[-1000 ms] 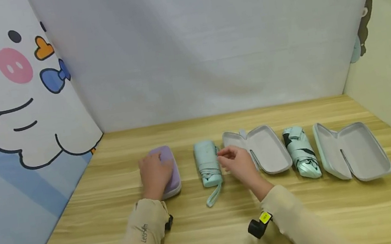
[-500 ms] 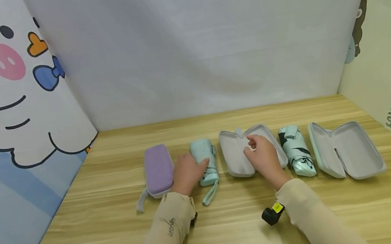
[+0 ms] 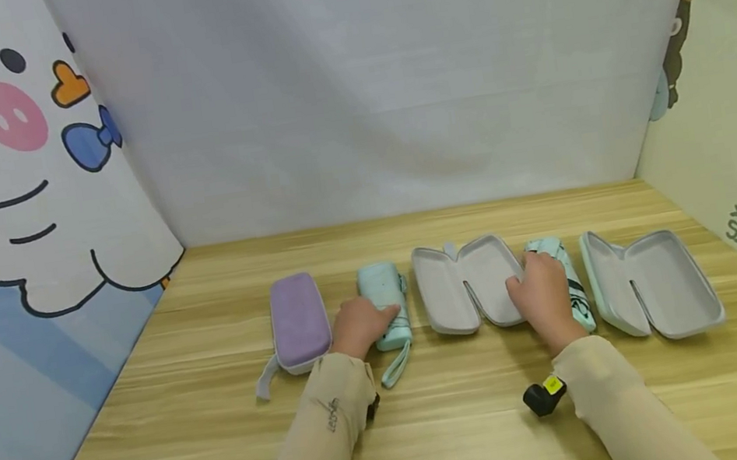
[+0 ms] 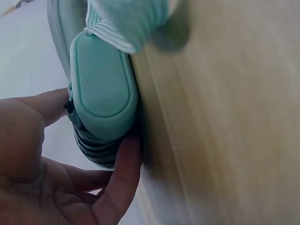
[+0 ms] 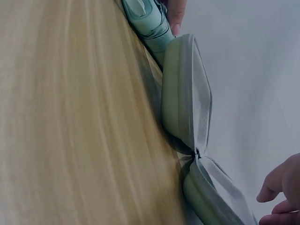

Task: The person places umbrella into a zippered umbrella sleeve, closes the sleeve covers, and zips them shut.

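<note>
My left hand [image 3: 357,327] grips a mint folding umbrella [image 3: 378,283], which lies on the table with a wrist loop at its near end. In the left wrist view, the thumb and fingers [image 4: 123,180] close on both sides of the umbrella's wrapped body, behind its rounded end cap. My right hand [image 3: 543,301] is over a second mint folding umbrella [image 3: 576,287] with dark patches, covering its left part. The right wrist view has the right fingers [image 5: 281,185] loosely bent above the spread case [image 5: 176,93]; no grip shows.
Left of the umbrellas lies a closed purple zip case [image 3: 299,318] with a grey strap. An unzipped case [image 3: 444,290] with grey lining lies between the two umbrellas. Another unzipped case [image 3: 676,285] is at the right. A white curtain [image 3: 379,103] hangs behind the table.
My left hand has left the purple case, moved right and taken hold of the first umbrella. My right hand has passed over the middle case to the patterned umbrella.
</note>
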Demonstrator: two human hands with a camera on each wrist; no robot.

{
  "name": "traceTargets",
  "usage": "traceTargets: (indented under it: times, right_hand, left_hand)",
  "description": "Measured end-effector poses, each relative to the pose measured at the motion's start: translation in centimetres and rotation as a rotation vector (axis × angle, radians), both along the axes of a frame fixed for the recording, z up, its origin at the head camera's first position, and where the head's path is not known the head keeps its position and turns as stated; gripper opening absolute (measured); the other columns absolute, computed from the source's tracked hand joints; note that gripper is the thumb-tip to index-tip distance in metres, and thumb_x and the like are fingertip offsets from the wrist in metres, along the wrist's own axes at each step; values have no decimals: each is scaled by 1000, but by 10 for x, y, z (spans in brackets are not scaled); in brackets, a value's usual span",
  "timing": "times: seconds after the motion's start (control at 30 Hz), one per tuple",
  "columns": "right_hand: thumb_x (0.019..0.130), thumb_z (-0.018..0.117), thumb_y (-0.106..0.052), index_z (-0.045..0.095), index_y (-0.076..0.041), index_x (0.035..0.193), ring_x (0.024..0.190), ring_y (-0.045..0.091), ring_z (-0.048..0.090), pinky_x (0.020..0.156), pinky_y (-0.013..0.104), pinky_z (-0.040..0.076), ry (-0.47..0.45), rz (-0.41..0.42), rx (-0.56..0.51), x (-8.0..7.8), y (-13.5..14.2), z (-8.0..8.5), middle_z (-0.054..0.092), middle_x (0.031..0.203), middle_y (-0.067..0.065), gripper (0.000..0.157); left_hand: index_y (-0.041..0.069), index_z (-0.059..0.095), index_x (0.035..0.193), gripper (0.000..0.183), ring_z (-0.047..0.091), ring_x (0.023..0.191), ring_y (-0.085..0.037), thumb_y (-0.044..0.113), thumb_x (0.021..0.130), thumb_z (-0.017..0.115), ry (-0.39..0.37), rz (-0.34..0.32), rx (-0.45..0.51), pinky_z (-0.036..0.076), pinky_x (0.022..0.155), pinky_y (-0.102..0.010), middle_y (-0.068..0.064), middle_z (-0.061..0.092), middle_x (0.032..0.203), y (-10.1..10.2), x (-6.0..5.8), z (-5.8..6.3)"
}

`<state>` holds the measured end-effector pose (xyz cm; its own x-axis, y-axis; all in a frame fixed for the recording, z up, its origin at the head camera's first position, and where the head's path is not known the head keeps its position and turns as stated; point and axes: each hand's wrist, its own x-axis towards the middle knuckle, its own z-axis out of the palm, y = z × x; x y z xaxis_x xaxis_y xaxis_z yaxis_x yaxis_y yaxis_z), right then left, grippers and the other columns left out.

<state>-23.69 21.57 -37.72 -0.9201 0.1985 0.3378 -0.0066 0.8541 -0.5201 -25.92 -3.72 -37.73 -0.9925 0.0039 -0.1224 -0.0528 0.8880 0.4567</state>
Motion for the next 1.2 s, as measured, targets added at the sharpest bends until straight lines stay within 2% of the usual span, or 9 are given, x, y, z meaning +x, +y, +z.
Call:
traceTargets:
  times: [0.13,0.33,0.43,0.63,0.77,0.9,1.07,1.2]
  right_hand:
    - [83,54,-3,52,19,113,101,48,45,89,53,36,-15,-3,26,1,3,-1,53,106,35,38]
    - [77,54,4,58,17,82,84,46,53,84,50,35,-14,46,139,0,4,-2,58,82,31,14]
    - [76,53,7,58,15,76,78,47,54,78,50,38,-9,41,172,-1,4,-3,58,76,29,10]
    - [78,51,11,60,15,82,76,45,57,67,52,46,21,18,140,-1,1,-5,58,77,28,11]
    - [77,51,12,62,15,86,77,43,57,67,51,47,58,16,98,0,-1,-8,58,79,28,15]
    - [76,51,12,62,15,89,78,42,58,68,50,47,77,19,80,0,-2,-9,59,81,28,18]
    - [77,51,12,63,16,93,80,43,58,69,51,48,85,28,69,0,-1,-11,60,84,29,20]
    - [76,51,12,63,16,93,81,43,58,69,51,48,95,23,65,0,-1,-13,60,84,30,21]
  left_hand:
    - [-8,62,108,59,58,83,-27,47,87,60,-19,5,22,48,78,-39,-20,62,103,0,-2,-2]
    - [-6,60,109,58,57,79,-24,45,81,67,-13,33,115,48,74,-38,-16,63,97,-2,-5,-6]
    - [-6,59,109,59,56,78,-24,43,78,70,-15,49,168,48,72,-37,-15,62,94,-3,-7,-7]
    - [-7,57,108,61,56,78,-24,41,75,74,-11,72,271,48,72,-37,-14,60,92,-5,-10,-10]
    - [-4,60,102,53,56,76,-22,38,74,76,0,85,375,48,68,-35,-11,61,88,-9,-11,-15]
    - [-3,64,95,42,54,73,-20,32,76,76,-21,115,538,47,64,-31,-9,62,84,-12,-10,-19]
    - [-5,65,96,38,56,72,-17,26,78,76,-47,150,751,47,64,-28,-10,64,85,-13,-9,-21]
    - [-6,66,96,40,59,68,-16,28,78,76,-44,172,840,50,62,-28,-11,65,84,-11,-9,-18]
